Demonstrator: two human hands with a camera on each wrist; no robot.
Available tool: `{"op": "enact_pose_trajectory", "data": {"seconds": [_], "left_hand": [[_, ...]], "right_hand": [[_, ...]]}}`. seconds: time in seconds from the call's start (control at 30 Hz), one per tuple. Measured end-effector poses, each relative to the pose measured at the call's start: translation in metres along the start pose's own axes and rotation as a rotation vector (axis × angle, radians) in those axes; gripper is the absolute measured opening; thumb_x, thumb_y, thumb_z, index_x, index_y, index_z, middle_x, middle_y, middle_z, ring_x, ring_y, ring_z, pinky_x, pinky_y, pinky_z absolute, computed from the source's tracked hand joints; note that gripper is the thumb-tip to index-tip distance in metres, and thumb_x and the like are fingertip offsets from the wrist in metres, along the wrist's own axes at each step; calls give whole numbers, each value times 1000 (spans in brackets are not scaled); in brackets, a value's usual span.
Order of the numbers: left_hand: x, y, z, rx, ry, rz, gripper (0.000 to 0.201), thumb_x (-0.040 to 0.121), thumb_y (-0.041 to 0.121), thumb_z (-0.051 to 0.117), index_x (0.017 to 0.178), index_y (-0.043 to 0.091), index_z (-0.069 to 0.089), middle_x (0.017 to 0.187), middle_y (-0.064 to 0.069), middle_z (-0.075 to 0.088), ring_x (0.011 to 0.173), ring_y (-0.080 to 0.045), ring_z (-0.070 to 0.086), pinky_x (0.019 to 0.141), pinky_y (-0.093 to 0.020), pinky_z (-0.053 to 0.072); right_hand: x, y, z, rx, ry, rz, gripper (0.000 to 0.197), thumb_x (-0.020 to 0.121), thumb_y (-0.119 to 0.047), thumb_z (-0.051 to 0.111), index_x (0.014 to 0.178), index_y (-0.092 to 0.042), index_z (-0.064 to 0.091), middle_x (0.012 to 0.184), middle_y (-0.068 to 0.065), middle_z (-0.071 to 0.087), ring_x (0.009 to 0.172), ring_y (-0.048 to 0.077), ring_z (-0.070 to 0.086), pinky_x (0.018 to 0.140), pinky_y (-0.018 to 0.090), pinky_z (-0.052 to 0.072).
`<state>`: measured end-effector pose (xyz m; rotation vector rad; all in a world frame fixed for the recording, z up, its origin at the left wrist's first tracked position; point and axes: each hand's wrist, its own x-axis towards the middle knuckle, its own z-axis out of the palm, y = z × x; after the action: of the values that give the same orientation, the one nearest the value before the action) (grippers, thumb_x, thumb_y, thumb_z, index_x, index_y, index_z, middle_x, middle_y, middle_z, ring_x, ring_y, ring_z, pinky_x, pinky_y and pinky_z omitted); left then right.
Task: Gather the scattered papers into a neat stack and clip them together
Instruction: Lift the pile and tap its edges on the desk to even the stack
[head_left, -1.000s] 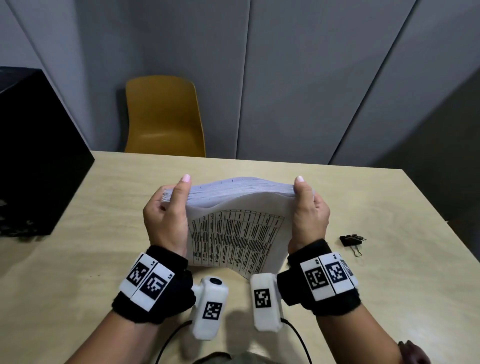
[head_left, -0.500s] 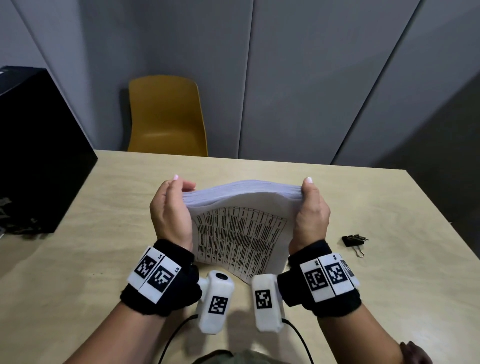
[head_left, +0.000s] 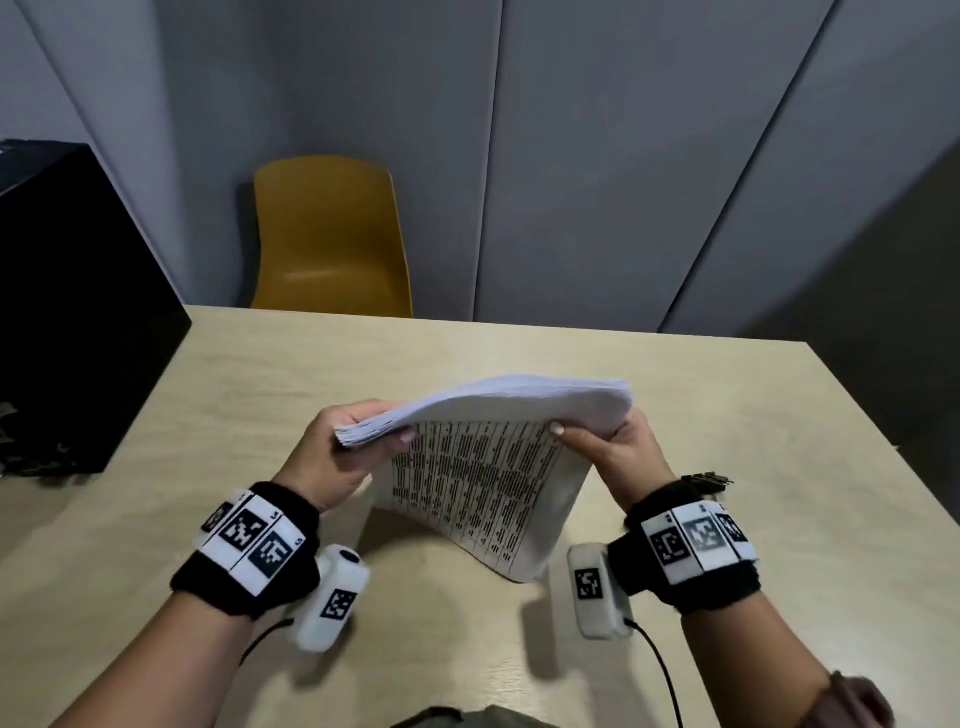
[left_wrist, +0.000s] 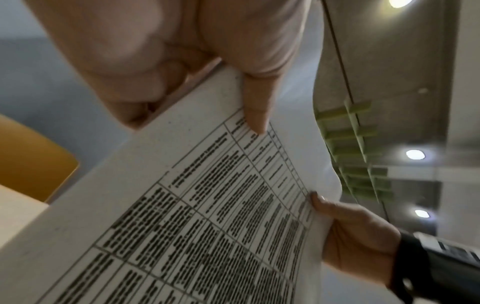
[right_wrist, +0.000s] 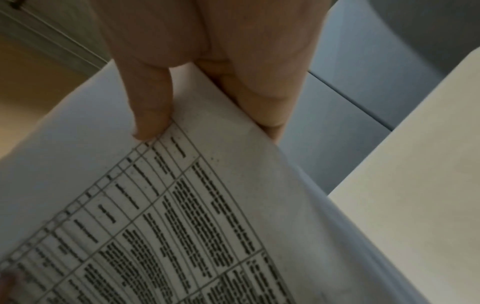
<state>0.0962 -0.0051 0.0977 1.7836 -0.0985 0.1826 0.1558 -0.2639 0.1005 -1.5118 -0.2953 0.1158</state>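
Grey wall panels stand behind a pale wooden counter (head_left: 727, 426); above it the thick stack of white printed papers (head_left: 483, 467) is held up; left hand (head_left: 332, 457) and right hand (head_left: 618, 457) each pinch a top corner. Paper this thick looks heavy, floppy and slippery, so gripping both side edges seems best; its long side hangs down toward the person, lower corner tilted right; a small black binder clip (head_left: 706, 479) waits near the right wrist.

Light wood-look table (head_left: 779, 519) is taking up most of the head view. A black binder clip (head_left: 707, 478) is sitting on it at about 3 o'clock, half hidden by a wrist, and a big black box (head_left: 78, 322) is sitting at 9 o'clock.
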Motion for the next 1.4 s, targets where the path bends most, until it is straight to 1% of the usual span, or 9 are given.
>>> {"op": "enact_pose_trajectory", "data": {"seconds": [0.23,0.43,0.63,0.77,0.9,0.97,1.07,1.23,1.4], "left_hand": [[5,5,-8,1,93,48,31,62,38,73,90,24,71,84,16,73,84,-2,64,78,-18,51],[0,8,-3,-28,99,157,46,61,18,84,99,25,58,87,3,67,79,1,64,73,-12,50],[8,10,5,153,385,241,41,81,23,58,117,38,44,78,21,62,67,4,56,61,-11,46],[7,9,5,145,363,215,69,84,26,54,139,46,18,81,-12,67,69,-15,63,68,-30,54],[3,6,5,118,339,192,84,80,21,60,140,51,9,96,-6,67,77,-9,66,75,-29,56],[3,6,6,299,381,286,86,83,11,62,136,57,13,108,-7,64,82,-9,64,76,-17,53],[4,9,5,521,425,418,56,85,5,58,135,26,42,111,-7,59,90,-24,60,80,-13,45],[3,15,2,497,451,422,35,90,7,49,124,7,55,112,8,57,100,7,54,89,-5,40],[-5,18,6,440,417,347,45,87,8,56,129,18,46,112,4,57,89,13,55,75,3,40]], "right_hand": [[5,-8,-2,-14,-53,-131,37,69,11,70,77,-25,76,74,-17,73,74,-2,66,69,13,51],[-1,-5,-3,11,-27,-173,54,66,-5,71,112,-27,52,100,5,66,86,8,63,75,20,51],[9,-6,1,29,116,-244,16,77,-8,61,91,-16,62,80,-14,70,78,3,62,72,16,50],[9,-4,4,-62,139,-284,29,78,-9,62,103,-23,56,100,-6,63,93,9,59,83,22,50],[8,0,10,-131,157,-281,31,75,-9,66,101,-23,54,86,-15,67,80,-6,61,73,12,48],[5,-3,15,-141,190,-332,47,78,1,67,117,-17,47,96,-18,59,83,-16,58,73,4,45],[3,-4,19,-275,223,-445,67,80,11,61,138,-2,31,111,-25,45,96,-30,47,81,-5,37],[5,-2,15,-353,237,-490,44,86,-1,55,124,-23,49,118,-36,53,115,-9,49,100,9,35],[0,-5,15,-357,235,-503,44,86,-7,56,128,-18,49,126,-13,54,120,2,52,101,22,43]]}}
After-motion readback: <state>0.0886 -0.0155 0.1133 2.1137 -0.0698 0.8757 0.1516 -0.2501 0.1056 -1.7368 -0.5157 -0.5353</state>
